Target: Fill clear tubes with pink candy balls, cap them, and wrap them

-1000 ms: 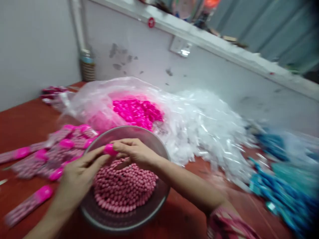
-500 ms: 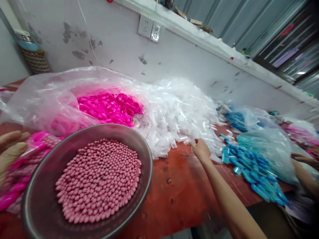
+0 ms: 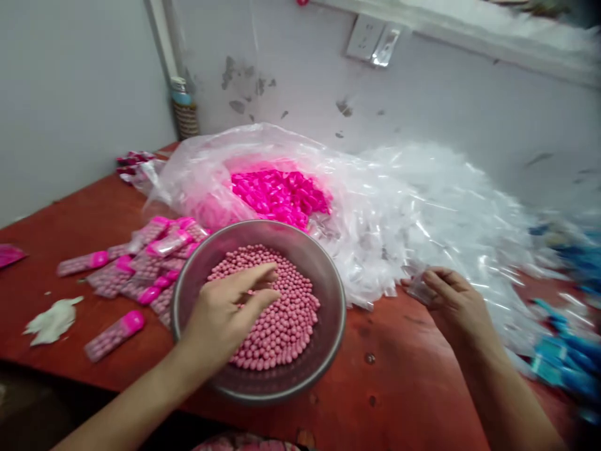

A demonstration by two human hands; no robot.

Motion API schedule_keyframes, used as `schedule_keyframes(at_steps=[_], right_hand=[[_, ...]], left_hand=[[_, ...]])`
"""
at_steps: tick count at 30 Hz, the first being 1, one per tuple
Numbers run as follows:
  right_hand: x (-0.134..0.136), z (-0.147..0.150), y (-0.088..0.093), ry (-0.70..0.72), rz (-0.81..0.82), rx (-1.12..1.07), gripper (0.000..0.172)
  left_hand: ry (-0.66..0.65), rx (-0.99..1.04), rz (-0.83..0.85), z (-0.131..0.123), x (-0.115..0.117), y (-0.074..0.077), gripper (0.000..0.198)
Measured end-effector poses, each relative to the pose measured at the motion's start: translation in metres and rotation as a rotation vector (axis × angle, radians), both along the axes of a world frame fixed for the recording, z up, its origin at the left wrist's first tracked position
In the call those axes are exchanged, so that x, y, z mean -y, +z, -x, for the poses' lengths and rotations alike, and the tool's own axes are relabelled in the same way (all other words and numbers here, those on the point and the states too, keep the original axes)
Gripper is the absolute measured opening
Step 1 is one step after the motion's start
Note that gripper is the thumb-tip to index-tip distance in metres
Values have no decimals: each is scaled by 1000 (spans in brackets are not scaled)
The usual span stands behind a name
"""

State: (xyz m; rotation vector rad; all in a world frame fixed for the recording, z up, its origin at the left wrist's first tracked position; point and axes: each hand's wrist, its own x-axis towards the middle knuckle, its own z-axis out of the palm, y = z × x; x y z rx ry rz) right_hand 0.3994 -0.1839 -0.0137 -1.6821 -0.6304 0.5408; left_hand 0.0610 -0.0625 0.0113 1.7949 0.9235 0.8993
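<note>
A metal bowl (image 3: 335,338) holds many small pink beads (image 3: 282,319). Over its left side hovers my left hand (image 3: 225,313), thumb and fingers apart, with nothing visible between them. My right hand (image 3: 457,304) pinches a clear plastic tube (image 3: 419,287) at the front edge of a large heap of clear tubes (image 3: 451,207). Left of the bowl lie several bead-filled tubes (image 3: 145,266) with bright pink caps. One filled tube (image 3: 115,336) lies apart, nearer the table's front edge.
Behind the bowl, a clear plastic bag (image 3: 188,181) holds loose pink caps (image 3: 277,194). A crumpled whitish scrap (image 3: 54,321) lies on the red table (image 3: 375,388) at left. Blue-capped pieces (image 3: 563,351) lie at far right. A wall with a socket (image 3: 365,37) stands behind.
The view has swung left. My left hand has moved from beside the filled tubes to above the bowl. My right hand now shows a clear tube in its fingers.
</note>
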Motion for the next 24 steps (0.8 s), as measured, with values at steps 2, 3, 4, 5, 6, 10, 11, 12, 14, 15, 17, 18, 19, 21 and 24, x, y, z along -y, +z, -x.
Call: schedule_keyframes(at_steps=[2, 3, 4, 5, 6, 10, 11, 12, 14, 15, 17, 18, 19, 21, 24], right_hand=[[-23, 51, 16, 173, -85, -110, 25], [-36, 79, 21, 282, -125, -187, 24], [-47, 106, 25, 383, -146, -276, 24], [-58, 131, 27, 465, -158, -361, 24], [-67, 151, 28, 538, -175, -425, 24], [-91, 188, 26, 776, -185, -259, 16], [-95, 187, 28, 847, -190, -79, 17], [-99, 183, 30, 937, -197, 137, 23], [-107, 175, 37, 1136, -230, 577, 35], [-112, 172, 41, 1221, -245, 761, 37], [-120, 171, 49, 1321, -257, 1010, 37], [-124, 172, 52, 1341, -251, 1089, 37], [-127, 175, 54, 1360, -229, 1150, 36], [-133, 182, 56, 1412, -166, 1229, 35], [-140, 187, 49, 1428, -64, 1315, 30]], left_hand=[[-109, 41, 74, -11, 11, -2, 32], [-151, 75, 126, -16, 15, -4, 33], [-178, 117, 183, -19, 17, -5, 36], [-189, 166, 241, -21, 19, -6, 38], [-182, 221, 298, -21, 19, -7, 40], [-69, 375, 472, -3, 6, -5, 32], [-58, 370, 508, 5, 1, -4, 30], [-68, 351, 543, 13, -4, -2, 28], [-137, 299, 611, 27, -14, -1, 26], [-176, 280, 641, 32, -19, 0, 26], [-221, 259, 681, 37, -26, -2, 27], [-224, 255, 687, 37, -29, -3, 27], [-223, 248, 689, 36, -31, -5, 28], [-223, 208, 682, 34, -33, -8, 28], [-164, 64, 500, 35, -35, -10, 25]])
